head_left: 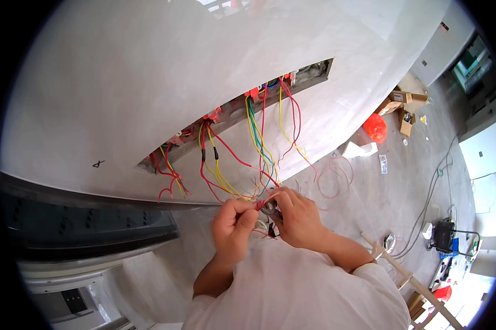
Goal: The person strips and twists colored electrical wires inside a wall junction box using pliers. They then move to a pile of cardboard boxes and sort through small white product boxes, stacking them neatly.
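Close in front of my chest, my left hand [234, 224] is closed in a pinch on a red wire [259, 204]. My right hand [298, 216] wraps round a dark metal tool with a round joint, which looks like a pair of pliers [270, 208]; its jaws meet the wires beside my left fingertips. Red, yellow and green wires [255, 129] hang down to my hands from a long slot [237, 108] cut in the pale wall. Black tape [216, 153] wraps some of them. Fingers hide most of the tool and the wire ends.
At the slot's left end hangs another wire bunch [173, 177]. On the floor lie cardboard boxes [406, 122], a red plastic bag [375, 128], cables [439, 173] and a loose wire coil [330, 184]. A wooden ladder [406, 275] stands at the lower right. A dark window [88, 223] is at the left.
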{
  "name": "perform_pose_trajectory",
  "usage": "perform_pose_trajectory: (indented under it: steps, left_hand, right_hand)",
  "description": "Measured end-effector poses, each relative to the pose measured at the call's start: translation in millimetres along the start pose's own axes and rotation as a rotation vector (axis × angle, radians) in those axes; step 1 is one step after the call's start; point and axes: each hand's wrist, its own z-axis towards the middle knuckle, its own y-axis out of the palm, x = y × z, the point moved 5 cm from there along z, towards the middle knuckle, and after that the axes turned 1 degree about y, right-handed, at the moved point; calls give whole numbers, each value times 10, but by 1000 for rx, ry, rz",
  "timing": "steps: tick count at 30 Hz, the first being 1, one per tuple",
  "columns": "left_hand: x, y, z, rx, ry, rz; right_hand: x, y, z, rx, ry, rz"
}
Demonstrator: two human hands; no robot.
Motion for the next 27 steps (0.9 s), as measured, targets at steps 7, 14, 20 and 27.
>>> perform_pose_trajectory:
  steps: [7,14,20,27]
  left_hand:
    - [173,95,29,-125,617,524]
    - [-127,129,-28,153,738,758]
    - [-76,91,-23,200,270,596]
    - [23,179,-17,-16,437,668]
  right_hand:
    - [109,10,-125,-200,52,342]
    - [263,209,-275,-92,499,780]
    - [346,60,-316,-120,485,580]
    - [66,-4,-168,-48,228,177]
